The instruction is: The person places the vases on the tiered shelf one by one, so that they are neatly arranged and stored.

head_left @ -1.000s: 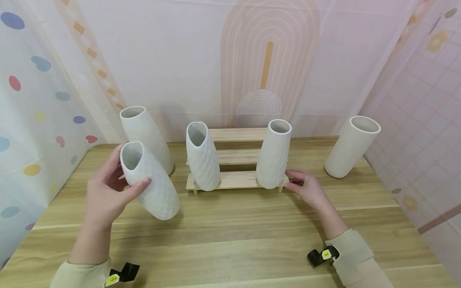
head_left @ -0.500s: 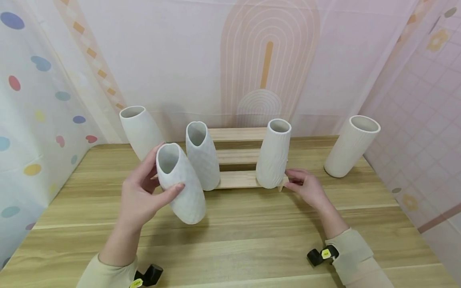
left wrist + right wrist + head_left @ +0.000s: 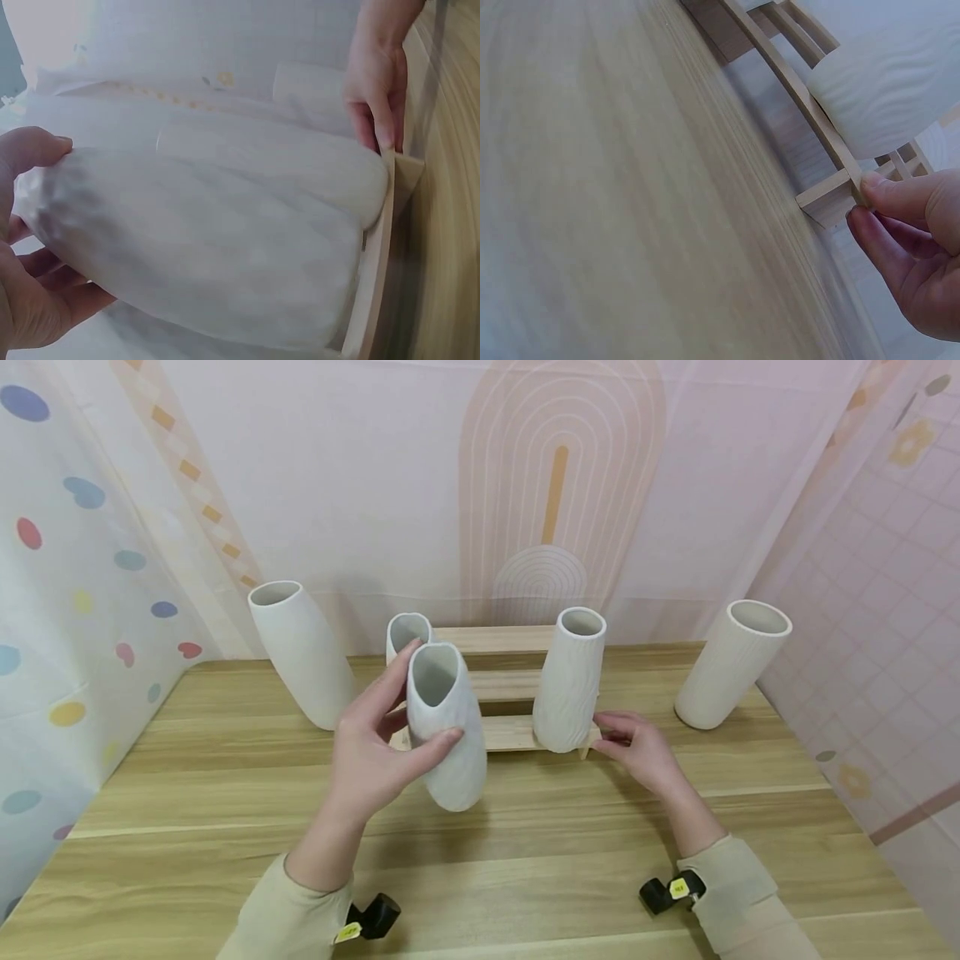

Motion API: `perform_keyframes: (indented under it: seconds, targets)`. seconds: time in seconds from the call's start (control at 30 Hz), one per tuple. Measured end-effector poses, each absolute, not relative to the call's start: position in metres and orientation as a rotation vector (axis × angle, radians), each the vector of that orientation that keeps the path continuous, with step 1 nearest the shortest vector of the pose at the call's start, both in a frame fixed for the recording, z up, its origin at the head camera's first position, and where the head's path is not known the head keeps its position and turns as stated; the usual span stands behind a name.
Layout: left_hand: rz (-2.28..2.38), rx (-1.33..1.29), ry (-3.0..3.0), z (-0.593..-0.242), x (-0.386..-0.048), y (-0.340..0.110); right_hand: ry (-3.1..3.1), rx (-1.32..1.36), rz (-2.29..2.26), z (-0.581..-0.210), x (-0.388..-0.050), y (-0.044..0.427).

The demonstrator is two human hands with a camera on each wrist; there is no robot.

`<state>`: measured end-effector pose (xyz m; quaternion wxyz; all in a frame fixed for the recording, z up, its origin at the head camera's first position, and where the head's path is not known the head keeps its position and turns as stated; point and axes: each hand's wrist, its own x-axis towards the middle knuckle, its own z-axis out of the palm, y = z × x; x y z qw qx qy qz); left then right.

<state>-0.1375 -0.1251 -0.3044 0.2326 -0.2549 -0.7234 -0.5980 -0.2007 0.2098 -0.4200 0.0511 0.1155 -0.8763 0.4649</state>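
My left hand (image 3: 378, 747) grips a white dimpled vase (image 3: 456, 752) near its heart-shaped mouth, thumb on the near side and fingers behind. The vase is held up in front of the wooden tiered rack (image 3: 510, 732), slightly tilted. Behind it, mostly hidden, a similar vase (image 3: 408, 631) stands on the rack's left end. A wavy-textured vase (image 3: 570, 685) stands at the right end of the rack's lowest shelf. With thumb and fingers, my right hand (image 3: 637, 752) pinches that shelf's right end; the right wrist view shows the pinched shelf corner (image 3: 859, 187) closely.
A smooth white vase (image 3: 303, 660) stands on the wooden table (image 3: 525, 877) left of the rack. Off to the right stands a ribbed cylindrical vase (image 3: 731, 668). Patterned curtains (image 3: 375, 485) close off the back and both sides.
My left hand has carried the dimpled vase rightward from beside the smooth vase to in front of the rack, and the vase has become more upright. My right hand has stayed at the shelf end.
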Motion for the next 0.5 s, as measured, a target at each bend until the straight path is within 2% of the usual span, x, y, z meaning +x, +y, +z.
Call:
perform_keyframes:
  seconds: [0.5]
  targets:
    - [-1.609,-0.753,-1.955,-0.288,-0.16,-0.078,-2.666,0.355,1.426,-0.419,-0.2,0.209]
